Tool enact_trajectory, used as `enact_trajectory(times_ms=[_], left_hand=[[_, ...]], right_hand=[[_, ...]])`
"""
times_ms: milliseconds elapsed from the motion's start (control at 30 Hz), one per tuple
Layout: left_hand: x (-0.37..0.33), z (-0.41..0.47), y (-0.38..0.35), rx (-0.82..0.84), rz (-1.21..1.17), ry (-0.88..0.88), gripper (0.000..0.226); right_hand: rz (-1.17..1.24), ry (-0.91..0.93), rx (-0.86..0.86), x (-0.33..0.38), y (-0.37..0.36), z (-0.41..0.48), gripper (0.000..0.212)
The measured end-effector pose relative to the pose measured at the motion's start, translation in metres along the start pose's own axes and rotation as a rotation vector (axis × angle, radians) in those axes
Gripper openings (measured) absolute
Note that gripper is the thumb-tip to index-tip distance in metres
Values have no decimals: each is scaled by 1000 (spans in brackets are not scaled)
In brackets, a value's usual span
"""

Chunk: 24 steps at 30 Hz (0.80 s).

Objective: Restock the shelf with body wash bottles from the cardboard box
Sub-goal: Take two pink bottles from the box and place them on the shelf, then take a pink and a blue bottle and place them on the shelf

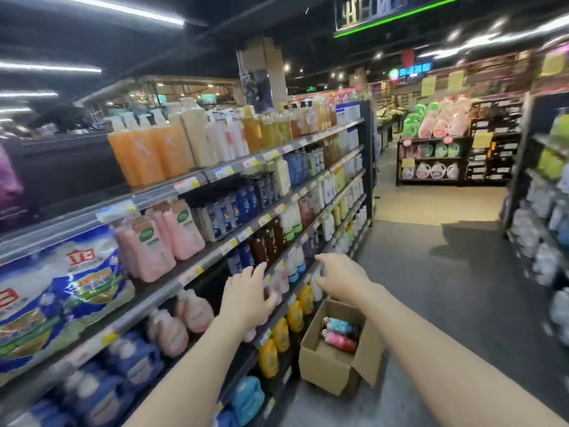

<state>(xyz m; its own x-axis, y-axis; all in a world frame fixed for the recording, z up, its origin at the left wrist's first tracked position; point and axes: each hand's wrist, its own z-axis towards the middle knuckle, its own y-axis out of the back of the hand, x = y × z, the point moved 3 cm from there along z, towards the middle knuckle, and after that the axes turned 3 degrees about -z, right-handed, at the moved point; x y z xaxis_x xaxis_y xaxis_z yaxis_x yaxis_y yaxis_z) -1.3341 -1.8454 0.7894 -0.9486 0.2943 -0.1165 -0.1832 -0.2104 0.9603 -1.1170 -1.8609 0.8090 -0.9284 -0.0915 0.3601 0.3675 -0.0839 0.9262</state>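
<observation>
An open cardboard box [326, 362] stands on the floor against the shelf unit's foot. Inside lie a blue bottle [343, 327] and a pink bottle [338, 341]. My left hand [246, 295] reaches toward the shelf [197, 272] with fingers spread, in front of small pale pink bottles [278, 280]. My right hand [338, 277] stretches out above the box toward the same shelf row, fingers apart, holding nothing. Whether either hand touches a bottle is unclear through the blur.
The shelf unit runs along my left, packed with orange bottles [147, 155], pink bottles [160, 238], yellow bottles [278, 337] and detergent bags [61, 291]. Grey aisle floor [446, 288] stretches right. Another shelf [548, 229] stands far right, a display rack [446, 149] ahead.
</observation>
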Motion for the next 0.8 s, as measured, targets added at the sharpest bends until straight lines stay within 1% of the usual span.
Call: enact_trajectory(times_ms=[100, 133, 233, 333, 400, 500, 667, 800], left_hand=[[-40, 48, -58, 94, -12, 51, 69], [-50, 63, -76, 134, -23, 76, 71], [-73, 103, -130, 249, -96, 114, 78], [-84, 147, -172, 262, -136, 94, 71], [-85, 181, -201, 259, -159, 121, 68], [-79, 240, -252, 306, -172, 177, 72], [-48, 356, -343, 378, -186, 293, 74], [-28, 432, -390, 463, -166, 363, 69]], right_hand=[[-1, -68, 48, -81, -3, 27, 44], [-2, -90, 64, -105, -5, 38, 43], [4, -144, 99, -169, -21, 71, 50], [21, -166, 130, -215, -46, 112, 61], [31, -173, 162, -240, -68, 145, 63], [21, -181, 232, -277, -104, 206, 67], [-39, -192, 312, -338, -151, 338, 69], [-84, -191, 396, -366, -176, 432, 67]])
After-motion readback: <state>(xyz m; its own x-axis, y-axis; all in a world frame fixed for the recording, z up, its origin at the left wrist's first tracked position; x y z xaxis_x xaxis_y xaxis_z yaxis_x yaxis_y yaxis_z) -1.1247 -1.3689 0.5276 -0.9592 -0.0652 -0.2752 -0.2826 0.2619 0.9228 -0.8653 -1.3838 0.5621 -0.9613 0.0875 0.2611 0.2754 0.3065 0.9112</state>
